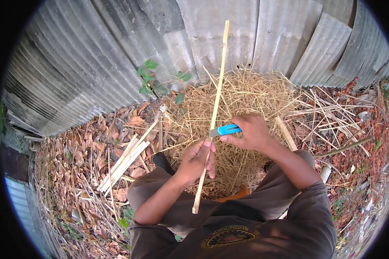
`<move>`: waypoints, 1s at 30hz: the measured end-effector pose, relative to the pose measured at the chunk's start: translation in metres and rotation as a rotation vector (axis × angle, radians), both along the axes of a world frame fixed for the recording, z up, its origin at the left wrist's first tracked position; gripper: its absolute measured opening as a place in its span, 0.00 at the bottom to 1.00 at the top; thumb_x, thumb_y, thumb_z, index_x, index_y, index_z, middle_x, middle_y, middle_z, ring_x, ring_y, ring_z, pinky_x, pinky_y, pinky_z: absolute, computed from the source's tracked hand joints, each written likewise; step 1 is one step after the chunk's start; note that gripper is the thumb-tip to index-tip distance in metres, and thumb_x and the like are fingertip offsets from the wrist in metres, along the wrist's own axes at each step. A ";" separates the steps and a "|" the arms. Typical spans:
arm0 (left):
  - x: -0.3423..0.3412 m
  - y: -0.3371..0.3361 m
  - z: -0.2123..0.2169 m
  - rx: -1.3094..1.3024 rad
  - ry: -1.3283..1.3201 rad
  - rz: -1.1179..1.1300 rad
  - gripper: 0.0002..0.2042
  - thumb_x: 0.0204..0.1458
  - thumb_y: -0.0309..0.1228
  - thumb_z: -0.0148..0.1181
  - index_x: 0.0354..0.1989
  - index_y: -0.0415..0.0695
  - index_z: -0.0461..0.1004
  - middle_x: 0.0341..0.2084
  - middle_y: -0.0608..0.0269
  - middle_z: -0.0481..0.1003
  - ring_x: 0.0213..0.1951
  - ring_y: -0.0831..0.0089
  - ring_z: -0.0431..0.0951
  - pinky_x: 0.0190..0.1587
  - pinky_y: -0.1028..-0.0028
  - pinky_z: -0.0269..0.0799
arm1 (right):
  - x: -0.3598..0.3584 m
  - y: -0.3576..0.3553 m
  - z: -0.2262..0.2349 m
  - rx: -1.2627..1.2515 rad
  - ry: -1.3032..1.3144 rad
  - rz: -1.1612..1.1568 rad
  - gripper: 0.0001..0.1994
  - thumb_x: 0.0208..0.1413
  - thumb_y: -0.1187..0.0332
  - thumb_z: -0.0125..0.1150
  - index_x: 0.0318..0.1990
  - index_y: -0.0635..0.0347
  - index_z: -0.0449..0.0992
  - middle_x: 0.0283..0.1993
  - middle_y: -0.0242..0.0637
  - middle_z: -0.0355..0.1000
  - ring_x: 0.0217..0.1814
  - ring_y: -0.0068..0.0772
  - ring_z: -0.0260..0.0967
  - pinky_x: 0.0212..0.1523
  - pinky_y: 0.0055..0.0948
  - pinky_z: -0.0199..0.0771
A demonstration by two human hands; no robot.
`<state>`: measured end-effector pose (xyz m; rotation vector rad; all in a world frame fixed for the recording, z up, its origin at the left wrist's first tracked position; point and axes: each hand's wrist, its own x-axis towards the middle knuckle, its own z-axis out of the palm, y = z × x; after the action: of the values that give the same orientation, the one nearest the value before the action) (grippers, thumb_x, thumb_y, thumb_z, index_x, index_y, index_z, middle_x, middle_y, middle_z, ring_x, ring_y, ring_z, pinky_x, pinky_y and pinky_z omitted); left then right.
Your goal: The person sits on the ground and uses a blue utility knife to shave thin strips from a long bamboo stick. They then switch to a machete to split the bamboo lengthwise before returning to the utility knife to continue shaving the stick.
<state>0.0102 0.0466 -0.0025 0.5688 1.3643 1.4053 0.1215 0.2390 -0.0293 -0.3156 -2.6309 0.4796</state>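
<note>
My left hand (196, 160) grips a long thin pale bamboo strip (217, 90) near its lower end; the strip runs from above my lap up and away toward the metal wall. My right hand (250, 131) holds a blue utility knife (225, 129) with its blade set against the strip just above my left hand. Both hands are over a heap of dry straw-like shavings (242, 99). My knees in dark trousers show below the hands.
A corrugated metal wall (116, 52) curves across the back. A bundle of cut pale strips (124, 162) lies on dry leaves at the left. More loose strips and sticks (328, 112) lie at the right. A small green plant (150, 80) grows by the wall.
</note>
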 end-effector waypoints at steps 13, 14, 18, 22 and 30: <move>-0.009 -0.015 0.015 0.038 -0.485 -0.024 0.15 0.68 0.42 0.35 0.33 0.47 0.61 0.08 0.73 0.55 0.05 0.80 0.49 0.14 0.79 0.47 | -0.025 0.012 -0.013 0.119 0.212 -0.041 0.37 0.51 0.27 0.45 0.14 0.56 0.65 0.10 0.34 0.58 0.09 0.35 0.58 0.14 0.37 0.59; -0.008 -0.018 0.014 0.044 -0.497 -0.029 0.14 0.68 0.42 0.35 0.33 0.48 0.61 0.08 0.73 0.54 0.05 0.80 0.49 0.14 0.79 0.47 | -0.025 0.004 -0.016 0.080 0.204 -0.047 0.37 0.51 0.27 0.44 0.14 0.55 0.65 0.10 0.33 0.57 0.09 0.35 0.58 0.14 0.37 0.59; -0.010 -0.023 0.019 0.070 -0.516 -0.046 0.14 0.68 0.42 0.36 0.33 0.48 0.61 0.07 0.74 0.54 0.05 0.81 0.50 0.15 0.78 0.48 | -0.031 0.001 -0.010 0.143 0.232 -0.031 0.37 0.51 0.26 0.43 0.13 0.54 0.63 0.09 0.33 0.56 0.09 0.34 0.59 0.13 0.37 0.59; -0.007 -0.020 0.019 0.028 -0.552 -0.057 0.14 0.68 0.43 0.36 0.33 0.49 0.61 0.08 0.74 0.53 0.06 0.81 0.51 0.16 0.78 0.50 | -0.035 0.037 -0.018 0.257 0.188 -0.176 0.37 0.49 0.26 0.46 0.11 0.53 0.65 0.08 0.31 0.58 0.09 0.31 0.60 0.12 0.33 0.59; 0.018 -0.048 0.014 0.070 -0.569 -0.299 0.16 0.68 0.44 0.33 0.33 0.48 0.59 0.09 0.71 0.54 0.07 0.81 0.50 0.15 0.79 0.50 | -0.003 0.150 -0.016 -0.025 -0.092 -0.770 0.41 0.54 0.27 0.36 0.22 0.57 0.79 0.10 0.35 0.64 0.16 0.36 0.67 0.20 0.39 0.66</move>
<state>0.0278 -0.0016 0.0115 0.3585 0.7449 1.2438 0.1185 0.3895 -0.0458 -1.3062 -2.3328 0.2308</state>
